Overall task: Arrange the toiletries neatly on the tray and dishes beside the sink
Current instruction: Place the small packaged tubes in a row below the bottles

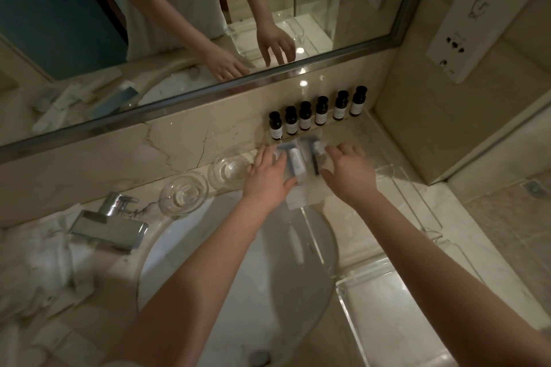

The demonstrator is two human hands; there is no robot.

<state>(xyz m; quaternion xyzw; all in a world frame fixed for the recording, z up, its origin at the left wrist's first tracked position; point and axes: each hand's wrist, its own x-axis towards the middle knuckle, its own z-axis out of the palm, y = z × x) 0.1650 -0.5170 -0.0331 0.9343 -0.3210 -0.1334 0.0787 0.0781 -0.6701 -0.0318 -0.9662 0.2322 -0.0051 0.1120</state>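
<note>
Several small dark bottles (316, 111) with white labels stand in a row against the back wall, at the far edge of a clear acrylic tray (411, 187). Just in front of them lie two clear-wrapped packets: the left packet (293, 161) holds a white tube, the right packet (314, 155) holds a dark razor-like item. My left hand (267, 174) rests with straight fingers on the left packet. My right hand (348, 170) rests with spread fingers on the right packet. Two clear glass dishes, a near one (183, 195) and a farther one (231, 171), sit left of the tray.
The white sink basin (238, 277) lies below my forearms, with a chrome faucet (110, 223) to its left. White towels or wrapped items (35, 262) are heaped at the far left counter. A mirror (179, 23) runs along the back; a wall socket panel (477, 17) is at the right.
</note>
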